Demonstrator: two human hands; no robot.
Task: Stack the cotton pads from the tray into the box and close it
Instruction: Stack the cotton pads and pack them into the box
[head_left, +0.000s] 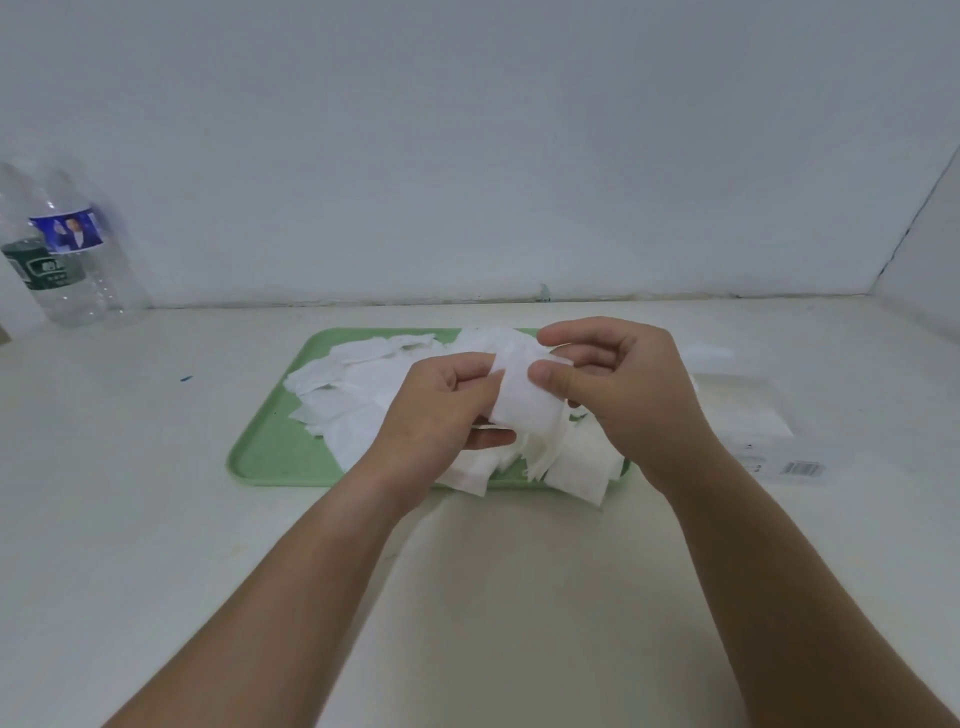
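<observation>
A pale grey wall (467, 130) stands behind a white table (156, 519). Two bare forearms reach in from the bottom edge towards a light green tray (270, 447) at the table's middle. A loose, overlapping pile of white square cotton pads (358, 379) covers most of the tray, and some hang over its near rim. Just right of the tray lies a pale box (743, 410) with a barcode on its near side; its small print is unreadable, and whether it is open cannot be told. At far left stand two clear bottles, one with a blue label (72, 234) picturing a person, one with a green label (41, 267) whose writing is blurred. Above the tray, the left hand (441, 410) and right hand (618, 384) together grip a small stack of pads (524, 400), left fingers curled at its left edge, right thumb pressed on its face
</observation>
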